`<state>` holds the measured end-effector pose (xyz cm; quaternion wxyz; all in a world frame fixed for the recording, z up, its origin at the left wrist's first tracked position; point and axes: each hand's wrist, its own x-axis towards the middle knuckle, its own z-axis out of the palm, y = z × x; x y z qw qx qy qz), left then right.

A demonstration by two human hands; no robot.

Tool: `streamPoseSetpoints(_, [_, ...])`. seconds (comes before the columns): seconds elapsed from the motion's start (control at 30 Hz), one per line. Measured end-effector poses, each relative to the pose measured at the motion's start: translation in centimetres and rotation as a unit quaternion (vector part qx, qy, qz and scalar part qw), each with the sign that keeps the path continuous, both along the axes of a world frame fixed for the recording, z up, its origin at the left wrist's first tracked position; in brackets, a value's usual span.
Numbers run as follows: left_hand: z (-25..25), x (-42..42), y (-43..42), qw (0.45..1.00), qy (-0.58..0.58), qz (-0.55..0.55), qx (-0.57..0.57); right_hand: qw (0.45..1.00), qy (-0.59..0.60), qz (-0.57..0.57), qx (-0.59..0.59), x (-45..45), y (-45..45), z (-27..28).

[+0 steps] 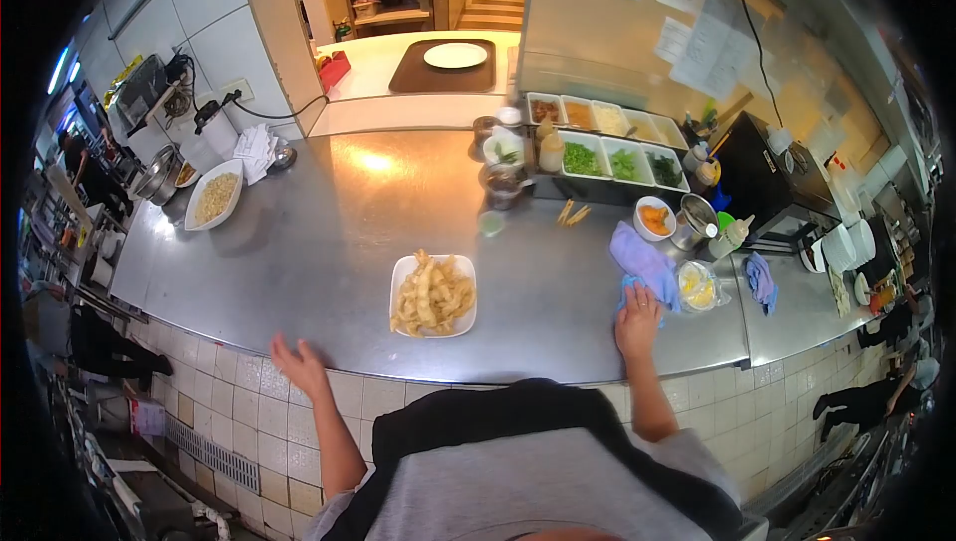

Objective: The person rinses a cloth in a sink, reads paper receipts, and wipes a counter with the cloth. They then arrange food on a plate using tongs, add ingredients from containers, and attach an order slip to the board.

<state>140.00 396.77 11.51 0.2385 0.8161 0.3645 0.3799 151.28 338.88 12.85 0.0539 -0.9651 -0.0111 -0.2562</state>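
Note:
My left hand [300, 366] is held out at the counter's front edge, fingers apart, with nothing in it. On the right, my right hand [638, 320] rests on a bright blue cloth [627, 292], its fingers bent down over the fabric. A lavender cloth [642, 254] lies crumpled just behind it. To the right of my fingers is a clear plastic bag [699, 285] with something yellow and white inside. Between my hands, nearer the middle, a white square dish [461, 325] holds a heap of golden fried pieces [433, 292].
The steel counter [329, 232] carries a white bowl of pale bits [217, 195] at left. Toward the back right stand topping trays [609, 158], an orange-filled bowl [653, 218] and squeeze bottles [734, 235]. A brown tray [408, 75] with a white plate [455, 56] sits on the pass shelf. Other people stand at both sides.

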Motion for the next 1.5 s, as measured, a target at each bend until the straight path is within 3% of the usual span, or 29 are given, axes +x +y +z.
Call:
streamPoseSetpoints(0.03, [-0.4, -1.0, 0.8, 0.998, 0.003, 0.054, 0.043, 1.000, 0.002, -0.002, -0.002, 0.1, 0.0, 0.0])
streamPoseSetpoints(0.13, [-6.8, -3.7, 4.8, 0.977, -0.095, 0.165, -0.099, 1.000, 0.003, -0.007, 0.005, 0.1, 0.0, -0.2])
streamPoseSetpoints(0.27, [-9.4, -4.7, 1.5, 0.991, 0.040, 0.084, -0.094, 1.000, -0.007, 0.016, 0.023, 0.4, -0.3, -0.4])
streamPoseSetpoints(0.33, [-6.2, -4.3, -3.9, 0.993, 0.101, 0.035, -0.041, 0.999, -0.008, 0.020, 0.034, 0.1, -0.2, -0.2])
streamPoseSetpoints(0.43, [-7.0, -2.9, -7.3, 0.972, 0.230, -0.021, 0.048, 0.999, 0.003, 0.019, 0.037, 0.1, -0.5, -0.5])
streamPoseSetpoints(0.53, [-4.6, -2.2, -12.1, 0.947, 0.286, -0.105, 0.105, 0.996, -0.028, 0.051, 0.074, -0.2, -0.5, -0.1])
streamPoseSetpoints(0.63, [-5.0, -2.4, -14.9, 0.903, 0.292, -0.294, 0.112, 0.991, -0.082, 0.072, 0.075, -1.2, 0.2, 1.8])
streamPoseSetpoints(0.73, [-4.2, -2.9, -19.0, 0.869, 0.338, -0.322, 0.163, 0.990, -0.070, 0.092, 0.076, -2.1, 0.3, 2.5])
streamPoseSetpoints(0.87, [-5.0, -3.4, -20.3, 0.846, 0.316, -0.407, 0.134, 0.983, -0.062, 0.126, 0.115, -4.6, 1.0, 2.2])
streamPoseSetpoints(1.03, [-6.6, -4.4, -20.9, 0.853, 0.275, -0.416, 0.158, 0.911, -0.029, 0.197, 0.361, -12.5, 2.3, 0.6])
streamPoseSetpoints(1.13, [-6.2, -4.5, -20.8, 0.835, 0.310, -0.418, 0.177, 0.899, -0.033, 0.191, 0.392, -16.7, 1.9, 0.4])
streamPoseSetpoints(1.27, [-7.8, -3.9, -20.0, 0.808, 0.364, -0.437, 0.154, 0.909, 0.113, 0.088, 0.391, -19.4, -1.3, -3.2])
streamPoseSetpoints(1.33, [-7.6, -3.9, -20.2, 0.809, 0.367, -0.437, 0.139, 0.870, 0.120, 0.030, 0.478, -19.3, -3.5, -9.1])
streamPoseSetpoints(1.43, [-7.2, -4.4, -20.4, 0.826, 0.339, -0.429, 0.139, 0.709, 0.229, -0.108, 0.658, -19.6, -4.4, -11.0])
streamPoseSetpoints(1.5, [-6.8, -4.8, -20.4, 0.826, 0.332, -0.437, 0.127, 0.655, 0.257, -0.128, 0.699, -19.3, -4.4, -11.6])
